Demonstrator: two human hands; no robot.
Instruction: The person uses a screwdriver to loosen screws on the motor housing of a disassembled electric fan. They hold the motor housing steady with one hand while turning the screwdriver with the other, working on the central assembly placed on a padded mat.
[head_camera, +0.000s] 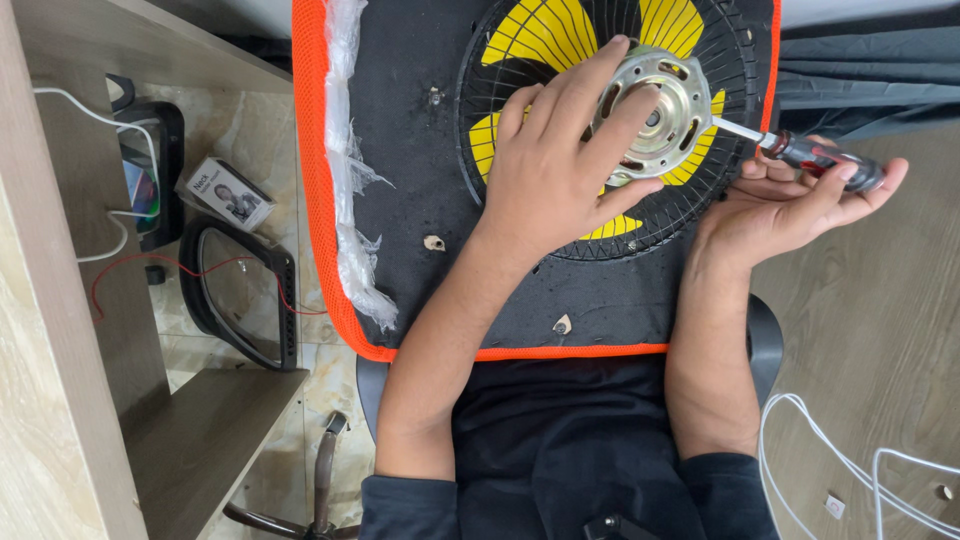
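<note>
My left hand (562, 150) rests on a round metal fan motor (662, 105), fingers spread around its left rim. The motor sits at the centre of a black wire fan grille (520, 90) with yellow blades (540, 35) under it. My right hand (790, 205) grips a screwdriver (800, 150) with a dark red and black handle. Its metal shaft points left and meets the motor's right edge. All of this lies on a black mat with an orange border (400, 150) across my lap.
Crumpled clear plastic (350, 160) lies along the mat's left edge. A small box (230, 192), a black frame (245, 300) and red and white wires lie on the tiled floor at left. Wooden surfaces stand left and right; white cables (850, 465) trail at lower right.
</note>
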